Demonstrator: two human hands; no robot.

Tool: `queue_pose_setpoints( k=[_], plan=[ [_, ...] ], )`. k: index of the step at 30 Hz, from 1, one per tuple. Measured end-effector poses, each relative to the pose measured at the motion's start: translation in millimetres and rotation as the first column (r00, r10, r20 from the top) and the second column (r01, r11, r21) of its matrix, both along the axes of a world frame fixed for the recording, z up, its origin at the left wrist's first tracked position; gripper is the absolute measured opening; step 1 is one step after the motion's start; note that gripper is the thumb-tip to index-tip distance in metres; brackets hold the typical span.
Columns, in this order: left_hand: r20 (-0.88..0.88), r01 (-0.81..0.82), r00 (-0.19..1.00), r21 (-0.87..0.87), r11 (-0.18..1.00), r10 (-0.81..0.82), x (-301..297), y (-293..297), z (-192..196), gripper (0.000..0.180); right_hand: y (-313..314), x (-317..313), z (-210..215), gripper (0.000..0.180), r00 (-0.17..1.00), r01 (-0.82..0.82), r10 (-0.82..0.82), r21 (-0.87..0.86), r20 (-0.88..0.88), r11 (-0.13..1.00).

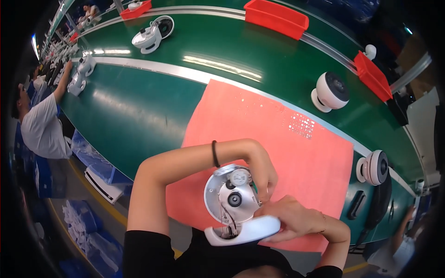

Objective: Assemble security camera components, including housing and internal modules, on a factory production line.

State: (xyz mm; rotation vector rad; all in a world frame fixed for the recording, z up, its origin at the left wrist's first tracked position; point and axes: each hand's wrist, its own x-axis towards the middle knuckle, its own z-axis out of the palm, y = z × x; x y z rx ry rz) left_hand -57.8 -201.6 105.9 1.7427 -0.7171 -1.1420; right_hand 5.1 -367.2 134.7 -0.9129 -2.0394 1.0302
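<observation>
Opened white housing (211, 198) was over near part of pink mat (241, 125) on green tabletop (130, 109), inner parts and thin wires exposed. White curved piece (252, 230) adjoined its near side. Left hand (264, 176) bent down at housing's right edge, fingers narrow; right hand (296, 217) curled beside curved piece's right end, fingertips near left's. Could not tell what either gripped. Small shiny pieces (301, 126) dotted mat's far right.
</observation>
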Motion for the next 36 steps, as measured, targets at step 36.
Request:
queue_pose_setpoints(
  k=[36],
  plan=[
    [0.67,-0.959,-0.056,0.171,-0.227,0.74,-178.5,-78.5,28.9,0.041,48.8,8.6,-5.6,0.033,0.8,0.316,-0.374,0.201,0.469,0.927]
  ],
)
